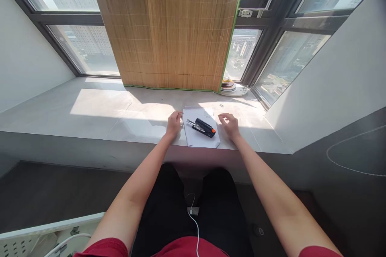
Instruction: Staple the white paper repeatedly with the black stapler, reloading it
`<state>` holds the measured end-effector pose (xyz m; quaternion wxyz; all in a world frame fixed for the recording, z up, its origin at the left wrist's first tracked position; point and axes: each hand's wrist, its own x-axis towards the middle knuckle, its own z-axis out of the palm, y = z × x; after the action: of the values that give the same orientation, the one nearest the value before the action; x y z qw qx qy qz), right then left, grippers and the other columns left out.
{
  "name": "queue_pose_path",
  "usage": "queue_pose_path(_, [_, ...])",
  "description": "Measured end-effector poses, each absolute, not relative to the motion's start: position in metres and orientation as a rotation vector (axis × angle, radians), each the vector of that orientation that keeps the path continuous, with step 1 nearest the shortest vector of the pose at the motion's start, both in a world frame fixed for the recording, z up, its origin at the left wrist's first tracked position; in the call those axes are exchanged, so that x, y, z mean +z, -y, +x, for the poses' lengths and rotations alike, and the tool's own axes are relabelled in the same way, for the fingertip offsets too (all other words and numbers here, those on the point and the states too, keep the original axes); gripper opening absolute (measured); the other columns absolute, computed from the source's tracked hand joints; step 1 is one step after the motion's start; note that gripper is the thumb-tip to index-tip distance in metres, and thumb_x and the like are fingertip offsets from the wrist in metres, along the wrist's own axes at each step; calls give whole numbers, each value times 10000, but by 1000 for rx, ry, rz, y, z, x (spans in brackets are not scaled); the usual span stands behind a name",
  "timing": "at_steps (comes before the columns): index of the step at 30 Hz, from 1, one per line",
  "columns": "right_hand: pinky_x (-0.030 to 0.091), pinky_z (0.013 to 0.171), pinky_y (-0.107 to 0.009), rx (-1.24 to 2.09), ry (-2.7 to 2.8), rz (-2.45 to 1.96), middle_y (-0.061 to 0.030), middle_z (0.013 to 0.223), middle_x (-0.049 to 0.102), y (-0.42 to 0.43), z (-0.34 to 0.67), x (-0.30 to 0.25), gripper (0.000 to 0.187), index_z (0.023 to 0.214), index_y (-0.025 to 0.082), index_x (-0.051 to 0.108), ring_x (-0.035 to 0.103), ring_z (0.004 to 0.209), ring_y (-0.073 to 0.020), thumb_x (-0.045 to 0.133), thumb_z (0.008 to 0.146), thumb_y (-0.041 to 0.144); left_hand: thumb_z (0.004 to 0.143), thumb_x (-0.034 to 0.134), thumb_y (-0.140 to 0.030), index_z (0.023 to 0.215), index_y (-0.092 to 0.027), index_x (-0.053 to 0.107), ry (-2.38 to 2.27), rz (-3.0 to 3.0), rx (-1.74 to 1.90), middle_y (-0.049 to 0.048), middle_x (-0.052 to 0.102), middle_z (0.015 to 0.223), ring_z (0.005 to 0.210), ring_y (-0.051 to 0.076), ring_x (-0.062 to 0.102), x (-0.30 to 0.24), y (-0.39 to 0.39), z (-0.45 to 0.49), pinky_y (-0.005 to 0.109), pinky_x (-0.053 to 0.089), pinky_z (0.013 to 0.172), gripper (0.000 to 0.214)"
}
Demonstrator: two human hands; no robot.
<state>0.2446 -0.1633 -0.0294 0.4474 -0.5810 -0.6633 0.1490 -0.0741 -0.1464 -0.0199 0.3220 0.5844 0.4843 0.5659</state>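
A small stack of white paper sheets [197,141] lies on the window sill between my hands, with faint writing near its upper right corner. On top of it rests a black stapler [205,127] with an orange part at its right end and a silver part at its left end. My left hand [174,123] is closed beside the sheets' left edge, fingertips close to the upper left corner. To the right of the sheets, my right hand [230,124] sits with fingers curled in, thumb and forefinger close together. Nothing shows in either hand.
A bamboo blind [181,28] hangs down in front of the window. Some stacked round items [232,88] sit in the sill's right corner. Small staple-like bits [221,105] lie beyond the paper. A white cable [194,221] runs down over my lap.
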Motion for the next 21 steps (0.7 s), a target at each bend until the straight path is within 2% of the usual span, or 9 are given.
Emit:
queue_pose_path(2, [598, 913, -433, 481, 1660, -1233, -93, 1193, 789, 176, 229, -27, 393, 1124, 248, 785, 707, 1062, -267, 555, 1010, 546, 1018, 599, -195, 881, -226, 736, -1292, 1602, 1449, 54, 670, 806, 777, 221, 580, -20, 147, -74, 333, 437, 801, 197])
queue_pose_path(4, [603, 872, -414, 536, 1789, -1120, -96, 1253, 770, 185, 216, -26, 449, 1201, 258, 787, 714, 1037, -259, 694, 942, 613, 1039, 577, -221, 933, -232, 746, -1275, 1665, 1408, 34, 643, 743, 733, 213, 569, -21, 147, -75, 332, 435, 774, 200])
queue_pose_path(7, [596, 913, -430, 516, 1995, -1084, -105, 1260, 770, 188, 206, -30, 549, 1302, 262, 765, 718, 1077, -285, 840, 840, 549, 1036, 586, -238, 1054, -243, 773, -1173, 1713, 1380, 34, 678, 783, 755, 209, 613, -25, 147, -75, 333, 469, 793, 188])
queue_pose_path(10, [583, 925, -432, 471, 2080, -1137, -90, 1157, 794, 186, 205, -35, 519, 1320, 247, 745, 723, 1045, -289, 823, 842, 435, 1010, 621, -237, 995, -234, 795, -1103, 1764, 1362, 78, 754, 934, 866, 231, 676, -28, 146, -75, 355, 509, 852, 174])
queue_pose_path(15, [569, 797, -391, 428, 2011, -1185, -78, 1008, 787, 188, 207, -38, 294, 1135, 225, 767, 712, 876, -254, 729, 896, 393, 997, 669, -245, 981, -228, 801, -1098, 1953, 1333, 113, 783, 1042, 926, 259, 691, -31, 146, -76, 390, 530, 895, 134])
queue_pose_path(18, [575, 805, -394, 432, 1953, -1182, -81, 1028, 790, 190, 208, -38, 315, 1149, 224, 758, 715, 882, -254, 741, 883, 391, 997, 683, -246, 1018, -226, 797, -1118, 1990, 1322, 102, 783, 1018, 875, 240, 685, -32, 149, -76, 363, 520, 865, 117])
queue_pose_path(21, [572, 797, -386, 444, 1954, -1183, -77, 1018, 792, 190, 209, -38, 301, 1135, 224, 759, 709, 864, -245, 750, 884, 389, 1023, 656, -254, 1142, -230, 783, -1130, 1968, 1291, 59, 761, 892, 799, 213, 672, -33, 152, -75, 328, 502, 827, 176])
